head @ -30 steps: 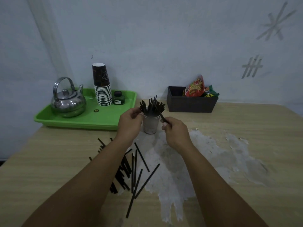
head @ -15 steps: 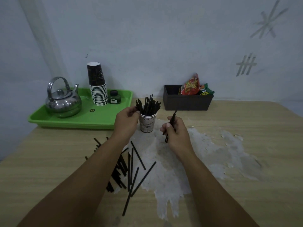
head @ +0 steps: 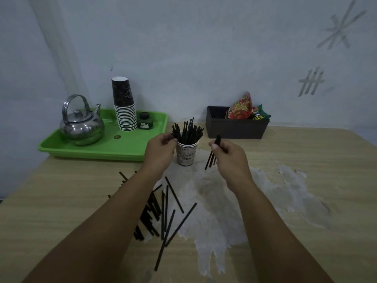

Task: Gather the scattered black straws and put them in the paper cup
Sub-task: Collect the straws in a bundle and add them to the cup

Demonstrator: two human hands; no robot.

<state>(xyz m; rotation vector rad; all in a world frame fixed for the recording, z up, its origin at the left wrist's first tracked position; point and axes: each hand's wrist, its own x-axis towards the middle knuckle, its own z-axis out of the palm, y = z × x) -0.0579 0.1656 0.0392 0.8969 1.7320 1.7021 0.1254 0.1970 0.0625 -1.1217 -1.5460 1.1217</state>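
A printed paper cup [head: 186, 154] stands on the table, packed with several upright black straws [head: 188, 131]. My left hand [head: 161, 152] is at the cup's left side, its fingertips pinching the leftmost straws in the cup. My right hand [head: 230, 158] is to the right of the cup, apart from it, and grips a few black straws [head: 212, 158] that point steeply downward. Several loose black straws [head: 163, 211] lie scattered on the table below my left forearm, partly hidden by it.
A green tray [head: 102, 148] at the back left carries a steel kettle [head: 81, 123], a stack of paper cups [head: 124, 107] and a small dark bottle [head: 145, 121]. A black box [head: 236, 127] with snack packets stands at the back right. A white worn patch [head: 234, 201] marks the wooden table.
My right hand has drawn away from the cup to the right, holding a few straws more upright. My left hand stays at the cup's left side.
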